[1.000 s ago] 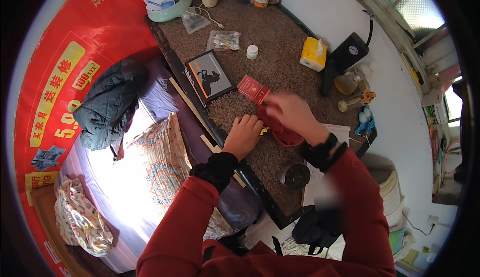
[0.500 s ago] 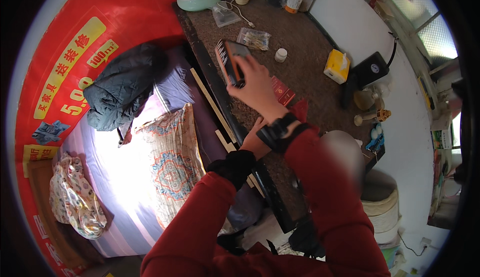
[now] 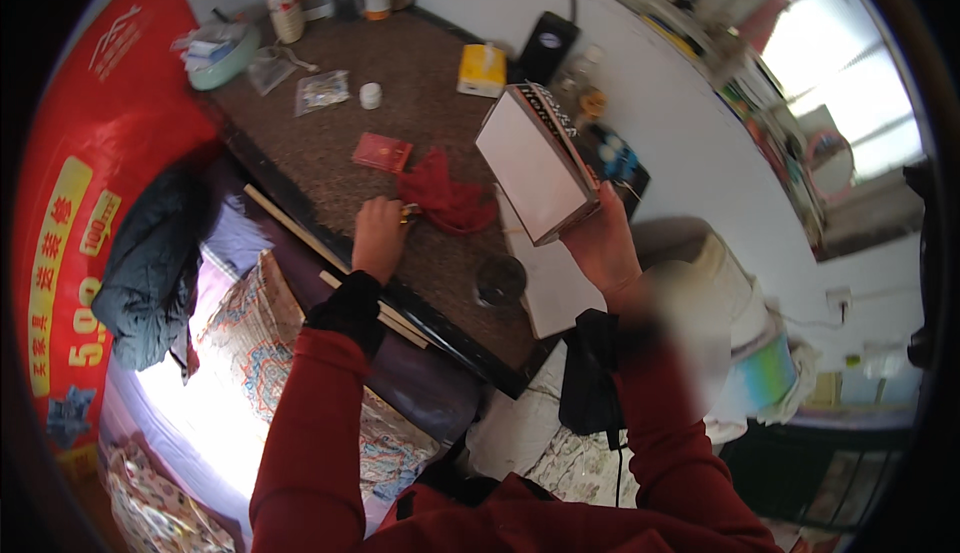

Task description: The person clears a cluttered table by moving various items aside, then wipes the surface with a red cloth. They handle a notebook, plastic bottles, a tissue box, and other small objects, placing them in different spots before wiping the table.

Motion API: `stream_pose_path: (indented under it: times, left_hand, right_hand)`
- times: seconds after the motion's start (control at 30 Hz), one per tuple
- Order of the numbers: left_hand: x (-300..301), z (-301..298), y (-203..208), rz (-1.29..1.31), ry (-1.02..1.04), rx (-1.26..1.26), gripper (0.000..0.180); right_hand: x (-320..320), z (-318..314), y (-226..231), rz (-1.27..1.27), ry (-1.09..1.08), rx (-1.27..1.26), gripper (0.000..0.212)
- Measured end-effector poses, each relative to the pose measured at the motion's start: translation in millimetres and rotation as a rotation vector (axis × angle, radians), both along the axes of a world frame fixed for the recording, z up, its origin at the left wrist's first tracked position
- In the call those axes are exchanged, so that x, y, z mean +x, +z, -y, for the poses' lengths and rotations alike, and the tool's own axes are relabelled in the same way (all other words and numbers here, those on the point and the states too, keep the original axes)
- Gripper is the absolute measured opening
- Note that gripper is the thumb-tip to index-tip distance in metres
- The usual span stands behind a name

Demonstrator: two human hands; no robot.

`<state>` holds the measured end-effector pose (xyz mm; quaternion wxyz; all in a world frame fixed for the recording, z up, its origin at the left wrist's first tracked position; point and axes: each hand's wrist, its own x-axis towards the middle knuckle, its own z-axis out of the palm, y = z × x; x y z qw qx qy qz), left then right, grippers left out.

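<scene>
Right fingers clasp a white-faced box — left fingers curl beside red cloth, their hold unclear.

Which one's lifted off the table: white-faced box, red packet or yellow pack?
The white-faced box: the right hand holds it up, while the red packet and yellow pack rest on the tabletop.

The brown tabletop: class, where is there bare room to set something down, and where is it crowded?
Bare patches lie between the white jar, yellow tissue pack and red cloth, and between the left hand and dark round object. The far edge is crowded with the green bowl and bottles.
</scene>
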<state>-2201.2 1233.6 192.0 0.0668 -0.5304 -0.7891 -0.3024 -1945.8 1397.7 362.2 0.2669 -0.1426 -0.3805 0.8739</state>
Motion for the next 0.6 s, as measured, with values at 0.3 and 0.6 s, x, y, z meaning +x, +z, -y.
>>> stream_pose_path:
  times: [0.3, 0.6]
  left_hand:
    - [91, 50, 59, 0.859, 0.113, 0.259, 0.032]
    - [273, 113, 121, 1.677, -0.172, 0.100, 0.044]
  right_hand:
    - [126, 59, 28, 0.388, -0.150, 0.647, 0.081]
    - [179, 164, -45, 0.835, -0.344, 1.281, 0.082]
